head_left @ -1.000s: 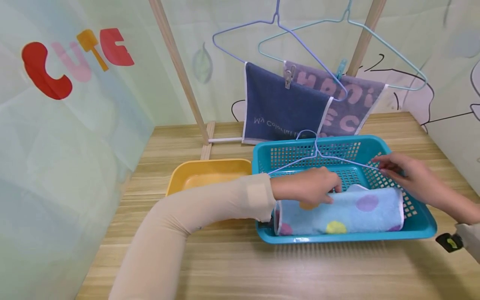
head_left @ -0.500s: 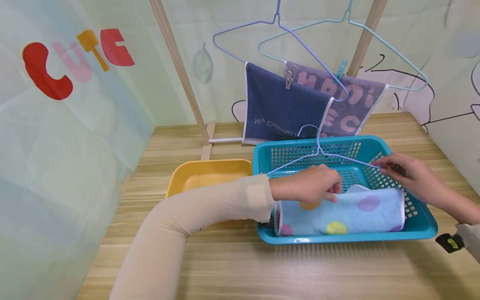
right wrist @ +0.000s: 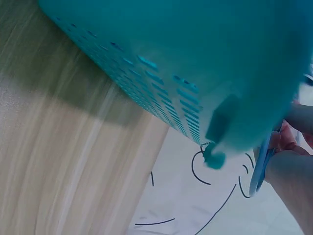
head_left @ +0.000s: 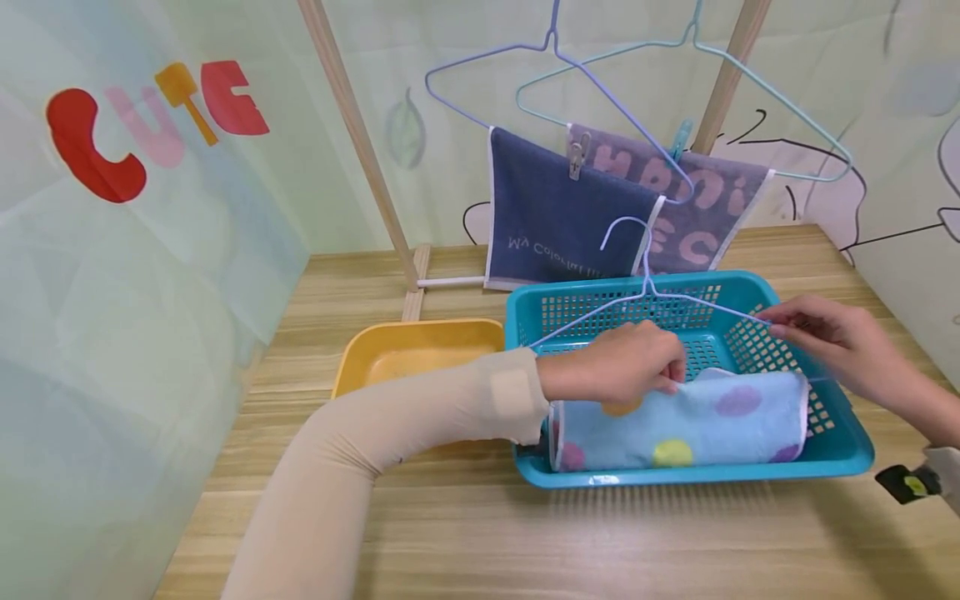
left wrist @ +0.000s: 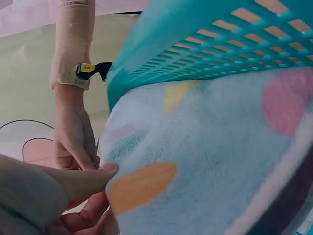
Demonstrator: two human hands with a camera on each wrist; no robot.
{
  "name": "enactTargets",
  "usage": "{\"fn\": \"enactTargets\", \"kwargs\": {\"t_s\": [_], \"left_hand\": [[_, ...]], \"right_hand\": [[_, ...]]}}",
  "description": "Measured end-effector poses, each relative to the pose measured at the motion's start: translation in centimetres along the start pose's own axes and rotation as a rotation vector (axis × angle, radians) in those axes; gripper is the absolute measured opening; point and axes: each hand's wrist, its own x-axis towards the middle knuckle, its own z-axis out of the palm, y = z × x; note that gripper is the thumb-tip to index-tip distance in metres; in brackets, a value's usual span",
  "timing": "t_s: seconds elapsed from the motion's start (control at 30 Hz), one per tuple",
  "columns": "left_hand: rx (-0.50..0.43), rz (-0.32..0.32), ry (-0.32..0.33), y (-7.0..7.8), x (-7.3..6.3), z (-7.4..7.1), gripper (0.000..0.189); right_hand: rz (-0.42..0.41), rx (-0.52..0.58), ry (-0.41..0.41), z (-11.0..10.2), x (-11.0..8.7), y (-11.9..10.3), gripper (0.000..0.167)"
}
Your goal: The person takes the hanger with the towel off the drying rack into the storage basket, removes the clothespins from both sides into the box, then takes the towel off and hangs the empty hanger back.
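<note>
A light blue towel [head_left: 720,425] with coloured dots lies folded along the front of the teal basket [head_left: 693,478]. My left hand [head_left: 637,362] pinches its upper edge; in the left wrist view the thumb [left wrist: 108,168] presses on the cloth near an orange dot. My right hand [head_left: 840,342] pinches the right corner of a lilac wire hanger [head_left: 648,285], whose hook points up over the basket. A thin bar shows at the towel's right end, seemingly the hanger's lower bar. The hanger's left end is hidden behind my left arm.
Behind the basket, a navy towel [head_left: 566,208] and a purple lettered towel [head_left: 708,187] are clipped to hangers on a wooden rack [head_left: 360,142]. A yellow tub [head_left: 420,327] stands left of the basket, partly under my left sleeve. Wooden tabletop [head_left: 525,550] lies in front.
The lilac hanger has risen, its hook now higher against the navy towel and slightly further right. My right hand has moved slightly right with it. My left hand stays at the towel's edge.
</note>
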Motion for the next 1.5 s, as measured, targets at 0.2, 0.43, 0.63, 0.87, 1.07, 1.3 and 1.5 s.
{"fn": "enactTargets", "kwargs": {"t_s": [0.2,0.43,0.63,0.87,1.07,1.3,1.5], "left_hand": [[-0.052,0.057,0.015,0.0,0.1,-1.1,0.008],[-0.120,0.088,0.015,0.3,0.1,-2.5,0.008],[-0.123,0.129,0.048,0.9,-0.2,-4.0,0.008],[-0.126,0.179,0.125,1.6,-0.8,-5.3,0.009],[-0.164,0.175,0.180,2.3,-1.3,-6.8,0.009],[-0.205,0.168,0.260,2.9,-1.9,-8.6,0.010],[-0.285,0.153,0.299,3.4,-2.6,-9.9,0.011]], "right_hand": [[0.053,-0.022,0.022,-0.7,0.0,-0.4,0.026],[0.002,-0.027,0.053,-1.0,0.1,-0.6,0.027],[0.009,0.002,0.056,-1.2,0.2,-0.9,0.024],[0.007,0.017,0.060,-1.5,0.2,-1.2,0.020],[-0.021,0.006,0.069,-1.8,0.4,-1.6,0.020],[-0.017,0.022,0.076,-1.5,0.8,-1.7,0.021],[-0.012,0.027,0.082,-1.2,1.0,-1.5,0.022]]}}
